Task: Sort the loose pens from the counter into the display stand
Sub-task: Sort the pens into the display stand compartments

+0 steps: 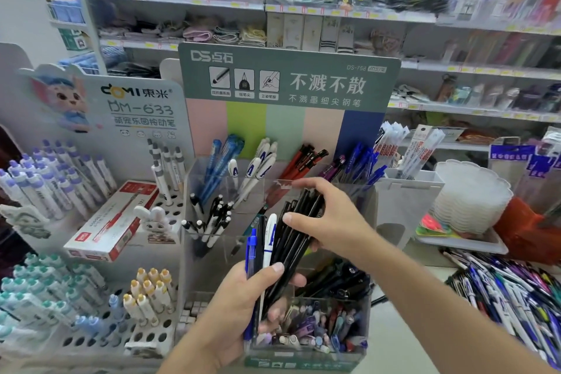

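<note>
My left hand (243, 304) grips a bundle of pens (285, 252): several black ones, a blue one and a white one. My right hand (331, 218) reaches in from the right and pinches the tops of the black pens in that bundle. Both hands are in front of the clear acrylic display stand (364, 200) with the green header card. Its back compartments hold blue, white, red and purple pens; a front compartment holds black-and-white pens (212, 222). A heap of loose pens (510, 291) lies on the counter at the right.
A white peg-hole stand (91, 340) with capped pens stands at the left, with a red-and-white pen box (112, 222) on it. A stack of white trays (470, 200) and an orange bag (522, 231) stand at the right. Store shelves fill the background.
</note>
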